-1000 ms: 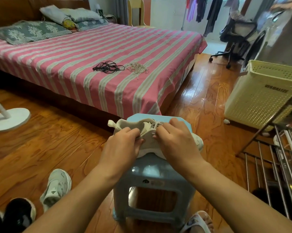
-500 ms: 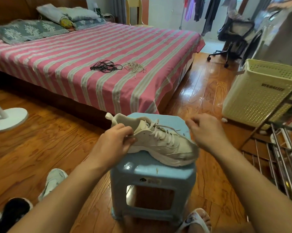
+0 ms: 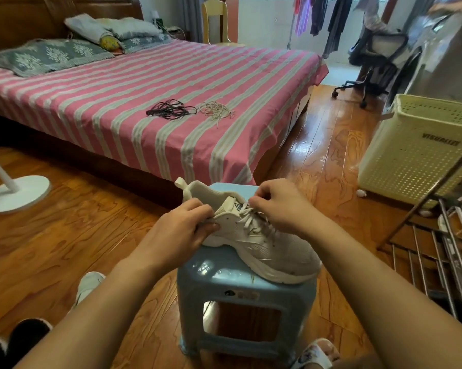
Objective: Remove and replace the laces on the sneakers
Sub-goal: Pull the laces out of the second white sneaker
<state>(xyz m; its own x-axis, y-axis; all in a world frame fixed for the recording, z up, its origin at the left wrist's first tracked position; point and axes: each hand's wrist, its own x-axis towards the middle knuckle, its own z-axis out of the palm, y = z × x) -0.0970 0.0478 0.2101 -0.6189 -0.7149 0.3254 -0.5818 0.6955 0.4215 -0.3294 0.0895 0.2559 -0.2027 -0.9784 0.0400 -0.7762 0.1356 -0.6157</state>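
Observation:
A white sneaker (image 3: 264, 246) lies on a light blue plastic stool (image 3: 240, 291), toe pointing right and toward me. My left hand (image 3: 182, 230) grips the sneaker's near collar edge beside the tongue. My right hand (image 3: 277, 206) is over the top eyelets, fingers curled and pinching the white lace (image 3: 247, 213) there. On the striped bed (image 3: 150, 83) lie a loose bundle of black laces (image 3: 170, 110) and a bundle of cream laces (image 3: 216, 111).
A second white sneaker (image 3: 87, 286) and dark slippers (image 3: 25, 334) sit on the wood floor at lower left. A fan base (image 3: 17, 193) stands left. A cream laundry basket (image 3: 416, 147) and a metal rack (image 3: 437, 251) stand right. My sandalled foot (image 3: 315, 355) is below the stool.
My right hand, which had pulled away to the right half a second ago, has come back onto the laces at the top of the sneaker. My left hand stays on the collar.

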